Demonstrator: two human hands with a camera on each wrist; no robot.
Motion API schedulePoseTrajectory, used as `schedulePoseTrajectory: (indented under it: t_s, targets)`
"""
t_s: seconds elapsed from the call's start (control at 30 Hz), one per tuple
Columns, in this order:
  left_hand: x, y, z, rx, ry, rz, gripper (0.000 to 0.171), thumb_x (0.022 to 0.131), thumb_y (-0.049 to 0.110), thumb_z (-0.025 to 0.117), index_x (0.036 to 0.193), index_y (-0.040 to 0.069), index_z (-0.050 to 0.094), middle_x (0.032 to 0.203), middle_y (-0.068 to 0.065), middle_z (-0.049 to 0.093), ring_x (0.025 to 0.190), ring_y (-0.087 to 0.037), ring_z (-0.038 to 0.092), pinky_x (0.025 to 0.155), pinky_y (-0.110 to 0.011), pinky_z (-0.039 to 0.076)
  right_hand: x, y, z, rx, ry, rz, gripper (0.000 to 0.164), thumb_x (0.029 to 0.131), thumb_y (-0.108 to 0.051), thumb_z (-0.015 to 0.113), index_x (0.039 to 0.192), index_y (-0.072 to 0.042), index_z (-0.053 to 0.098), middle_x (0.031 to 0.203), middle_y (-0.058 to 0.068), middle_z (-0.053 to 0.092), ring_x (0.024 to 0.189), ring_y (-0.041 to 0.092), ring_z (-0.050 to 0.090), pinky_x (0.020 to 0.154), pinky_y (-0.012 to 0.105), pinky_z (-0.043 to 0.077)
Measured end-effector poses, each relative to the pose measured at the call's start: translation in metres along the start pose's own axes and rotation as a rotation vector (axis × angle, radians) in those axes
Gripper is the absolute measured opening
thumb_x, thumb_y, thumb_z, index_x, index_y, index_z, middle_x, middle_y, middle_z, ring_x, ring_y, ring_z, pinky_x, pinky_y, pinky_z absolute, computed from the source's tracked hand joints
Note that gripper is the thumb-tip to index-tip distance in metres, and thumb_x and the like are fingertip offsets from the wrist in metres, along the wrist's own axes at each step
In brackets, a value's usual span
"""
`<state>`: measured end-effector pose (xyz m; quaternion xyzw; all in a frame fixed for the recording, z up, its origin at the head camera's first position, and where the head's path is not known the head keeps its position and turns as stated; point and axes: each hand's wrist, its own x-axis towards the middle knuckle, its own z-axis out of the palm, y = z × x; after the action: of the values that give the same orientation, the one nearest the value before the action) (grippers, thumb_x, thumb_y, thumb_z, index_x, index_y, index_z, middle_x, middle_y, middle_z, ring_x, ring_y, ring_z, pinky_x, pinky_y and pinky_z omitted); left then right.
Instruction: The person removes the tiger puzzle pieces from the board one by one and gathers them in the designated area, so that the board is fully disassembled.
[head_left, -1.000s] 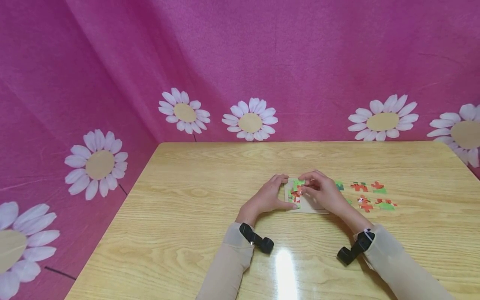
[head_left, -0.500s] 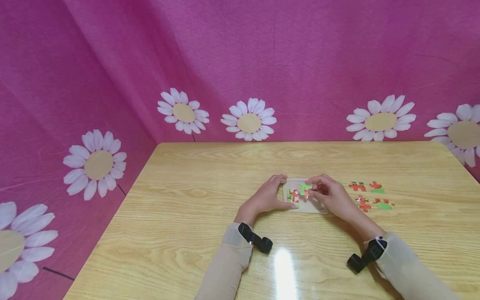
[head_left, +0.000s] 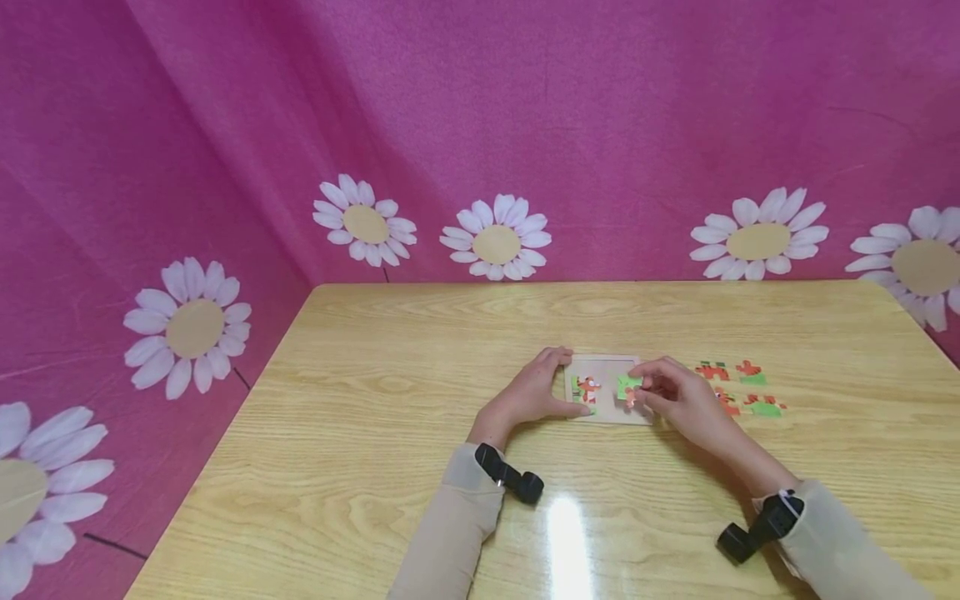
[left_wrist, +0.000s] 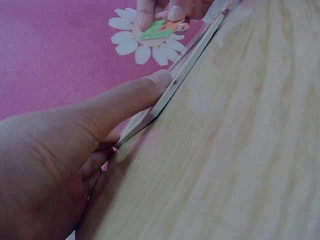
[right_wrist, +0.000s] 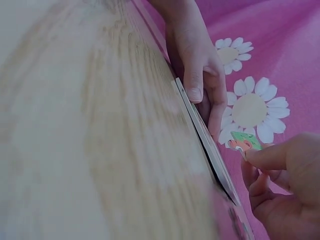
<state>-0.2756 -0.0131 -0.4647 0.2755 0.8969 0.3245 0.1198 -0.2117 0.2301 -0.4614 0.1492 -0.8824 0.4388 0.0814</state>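
In the head view my left hand [head_left: 534,389] grips the left side of a shallow puzzle tray [head_left: 609,417]. Its thumb lies over the front edge, as the left wrist view shows. Orange and green puzzle pieces [head_left: 586,388] lie inside the tray at the left, partly behind the thumb. My right hand [head_left: 686,404] pinches a green and orange puzzle piece [head_left: 628,386] between thumb and fingers. That puzzle piece [right_wrist: 245,141] is raised off the tray, over its right part.
Several loose puzzle pieces [head_left: 752,372] lie on the wooden table [head_left: 360,417] to the right of the tray, some partly covered by my right hand. A pink curtain [head_left: 600,125] with white flowers stands behind the table and along its left side.
My right hand has moved to the right with the pinched puzzle piece, from the left part of the tray to above its right part. The left hand stays on the tray.
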Motion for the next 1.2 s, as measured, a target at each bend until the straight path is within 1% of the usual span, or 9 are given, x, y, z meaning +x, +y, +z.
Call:
schedulePoseTrajectory:
  t_s: [0.13,0.33,0.57,0.77,0.87,1.0,1.17,1.2]
  targets:
    - [0.000,0.000,0.000,0.003,0.000,-0.002,0.085,0.079,0.039,0.081,0.146,0.008,0.039,0.157,-0.003,0.035,0.146,-0.020,0.035,0.123,-0.030,0.029,-0.005,0.001,-0.004,0.002,0.004,-0.008,0.025,0.088,0.002,0.067,0.113,-0.003,0.066,0.090,0.005,0.057,0.077,-0.003,0.054,0.064,0.014,0.051]
    - [0.001,0.000,0.000,0.005,0.003,0.004,0.085,0.078,0.038,0.081,0.146,0.007,0.039,0.157,-0.004,0.035,0.146,-0.020,0.035,0.123,-0.031,0.029,-0.013,0.004,-0.010,0.014,0.002,0.005,0.025,0.088,0.002,0.067,0.113,-0.003,0.066,0.090,0.004,0.055,0.075,-0.001,0.051,0.060,0.015,0.047]
    - [0.000,0.001,-0.001,-0.004,0.003,0.009,0.085,0.079,0.038,0.081,0.146,0.007,0.040,0.157,-0.005,0.035,0.146,-0.021,0.035,0.123,-0.031,0.029,-0.022,0.008,-0.015,-0.013,0.027,-0.018,0.027,0.087,0.001,0.069,0.113,-0.004,0.066,0.095,0.006,0.060,0.074,-0.003,0.052,0.058,0.015,0.047]
    - [-0.001,0.001,-0.001,-0.017,0.004,0.012,0.085,0.078,0.036,0.082,0.146,0.007,0.039,0.157,-0.005,0.035,0.146,-0.021,0.035,0.123,-0.032,0.028,-0.026,0.009,-0.019,-0.028,0.040,-0.028,0.029,0.086,0.001,0.070,0.115,-0.005,0.066,0.091,0.003,0.056,0.073,0.000,0.050,0.057,0.015,0.045]
    - [-0.001,0.001,-0.001,-0.007,0.004,0.011,0.085,0.079,0.037,0.081,0.146,0.007,0.039,0.157,-0.005,0.035,0.146,-0.021,0.035,0.123,-0.032,0.028,-0.027,0.011,-0.020,-0.027,0.049,-0.046,0.030,0.086,0.003,0.070,0.115,-0.004,0.066,0.091,0.002,0.055,0.072,0.000,0.050,0.056,0.015,0.044]
    - [-0.001,0.002,-0.001,0.011,0.001,0.007,0.085,0.079,0.038,0.081,0.146,0.007,0.039,0.158,-0.004,0.035,0.146,-0.020,0.035,0.123,-0.030,0.028,-0.030,0.011,-0.022,-0.016,0.053,-0.049,0.030,0.086,0.004,0.069,0.115,-0.003,0.066,0.092,0.000,0.056,0.072,-0.001,0.051,0.056,0.015,0.045]
    - [-0.001,0.002,-0.001,0.005,-0.002,-0.002,0.085,0.079,0.038,0.081,0.146,0.008,0.039,0.158,-0.004,0.034,0.146,-0.020,0.035,0.123,-0.030,0.029,-0.033,0.013,-0.023,-0.003,0.060,-0.061,0.030,0.085,0.007,0.069,0.114,-0.001,0.066,0.096,0.002,0.059,0.073,-0.003,0.053,0.057,0.014,0.047]
    - [-0.001,0.002,-0.001,0.004,-0.002,-0.003,0.085,0.079,0.038,0.081,0.146,0.008,0.039,0.158,-0.004,0.034,0.146,-0.020,0.034,0.123,-0.030,0.029,-0.034,0.014,-0.023,0.001,0.062,-0.068,0.031,0.084,0.007,0.069,0.114,0.000,0.066,0.097,0.000,0.059,0.074,-0.004,0.053,0.058,0.013,0.047]
